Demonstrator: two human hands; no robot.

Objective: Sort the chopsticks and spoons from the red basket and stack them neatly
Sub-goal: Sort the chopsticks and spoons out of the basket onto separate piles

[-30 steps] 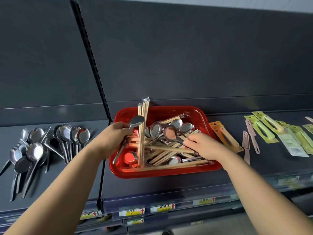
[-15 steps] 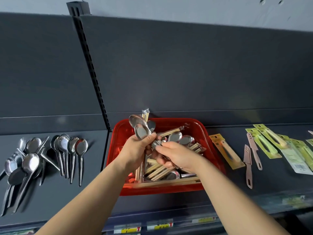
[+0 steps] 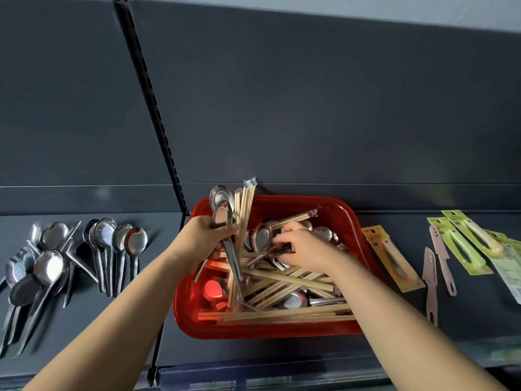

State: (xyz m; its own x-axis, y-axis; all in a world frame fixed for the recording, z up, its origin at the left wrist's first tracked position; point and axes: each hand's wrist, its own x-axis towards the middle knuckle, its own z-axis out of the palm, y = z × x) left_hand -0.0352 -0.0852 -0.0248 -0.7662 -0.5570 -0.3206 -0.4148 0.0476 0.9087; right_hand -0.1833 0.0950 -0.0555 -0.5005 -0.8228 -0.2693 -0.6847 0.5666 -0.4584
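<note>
Since 0.5 s ago my right hand [image 3: 306,248] has pulled away from the left one and gone back down into the red basket [image 3: 267,331], while my left hand [image 3: 201,241] has stayed raised over the basket's left end.

The left hand grips the held spoons [image 3: 223,213], 2 of them, its fingers wrapped round the handles. Their bowls stand up above the fist and their handles point down into the basket.

The right hand lies palm down over the middle of the pile. Its fingers curl round the handle of a tilted spoon [image 3: 262,235], whose bowl sticks up just left of the fingertips.

A bundle of wrapped chopsticks [image 3: 245,210] leans upright just beside the left hand, with its top past the basket's back rim. More chopsticks [image 3: 282,314] lie crossed in the basket, mixed with other spoons, and several long ones lie along the front wall.

The basket sits on the dark shelf [image 3: 394,320], close to the back panel. On the shelf section to its left, the sorted spoons [image 3: 56,263] lie in loose overlapping groups, bowls toward the back.

To the right of the basket I see a yellow carded pack [image 3: 392,258], then 2 pink knives [image 3: 439,255], then green carded packs [image 3: 462,244] near the frame's edge.
</note>
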